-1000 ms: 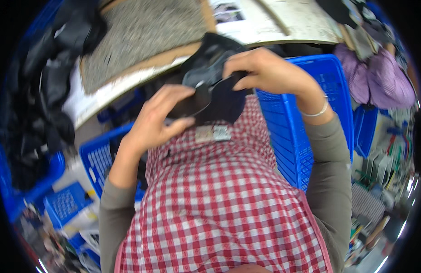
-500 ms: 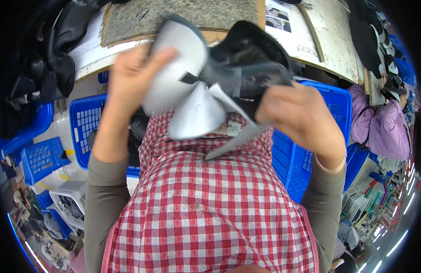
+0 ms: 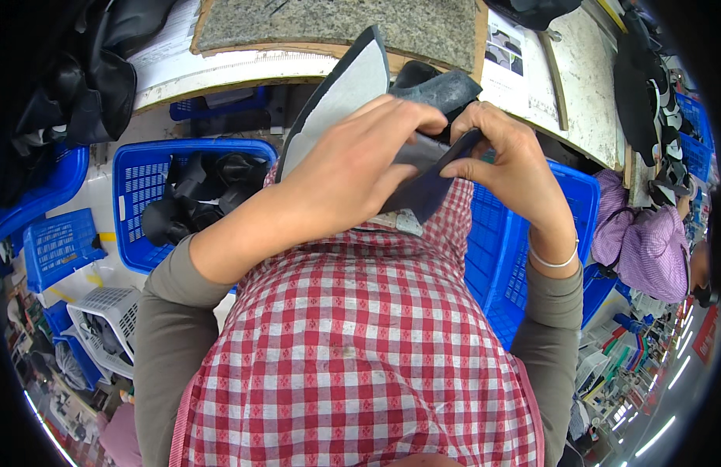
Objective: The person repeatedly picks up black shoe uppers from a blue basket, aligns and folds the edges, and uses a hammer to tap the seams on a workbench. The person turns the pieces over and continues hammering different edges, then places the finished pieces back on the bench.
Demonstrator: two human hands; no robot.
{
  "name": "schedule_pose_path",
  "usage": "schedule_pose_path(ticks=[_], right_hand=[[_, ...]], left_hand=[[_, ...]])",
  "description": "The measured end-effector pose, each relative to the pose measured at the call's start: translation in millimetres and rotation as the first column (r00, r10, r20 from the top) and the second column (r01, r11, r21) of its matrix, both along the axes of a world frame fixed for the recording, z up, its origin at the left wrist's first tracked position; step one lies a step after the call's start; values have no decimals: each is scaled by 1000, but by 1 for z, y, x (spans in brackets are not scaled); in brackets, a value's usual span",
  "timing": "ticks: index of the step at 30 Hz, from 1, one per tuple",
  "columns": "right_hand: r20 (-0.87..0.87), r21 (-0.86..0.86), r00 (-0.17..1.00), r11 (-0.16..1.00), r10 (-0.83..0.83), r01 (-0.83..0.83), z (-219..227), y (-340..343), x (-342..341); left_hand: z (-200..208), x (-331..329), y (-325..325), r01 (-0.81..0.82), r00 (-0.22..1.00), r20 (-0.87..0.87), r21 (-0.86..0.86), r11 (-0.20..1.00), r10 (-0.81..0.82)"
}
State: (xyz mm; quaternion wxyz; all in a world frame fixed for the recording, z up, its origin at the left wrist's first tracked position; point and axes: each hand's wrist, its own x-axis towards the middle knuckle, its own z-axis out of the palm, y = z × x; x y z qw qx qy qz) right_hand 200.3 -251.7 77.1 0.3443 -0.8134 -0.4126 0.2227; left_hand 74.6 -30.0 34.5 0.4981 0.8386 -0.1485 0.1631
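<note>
Right hand (image 3: pixel 504 144), mine, pinches the edge of a dark, pale-lined piece (image 3: pixel 349 93) between thumb and fingertips. My left hand (image 3: pixel 349 156) has come across from the pale flap to just beside it, finger and thumb apart; whether it grips, I cannot tell. The piece is held above my red-checked apron (image 3: pixel 353 311), before the table (image 3: pixel 586 78). Attention seems now on that edge.

It is a factory workshop: a worn workbench (image 3: pixel 588 74) lies beyond the left hand (image 3: pixel 356 159) and right hand (image 3: pixel 504 144), a blue crate (image 3: pixel 128 194) of black pieces (image 3: pixel 228 180) left of them, a purple-clad co-worker (image 3: pixel 652 261) rightward
</note>
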Motion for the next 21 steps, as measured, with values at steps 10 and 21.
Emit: schedule_pose_path(ticks=[10,21], right_hand=[[230,-55,968,995,98,-88,-4,-12,-36],[249,51,968,997,42,-56,-5,-16,-32]], left_hand=[[-21,19,46,-132,952,-109,695,707,285],[-28,5,-17,-10,1000,-4,402,916,12]])
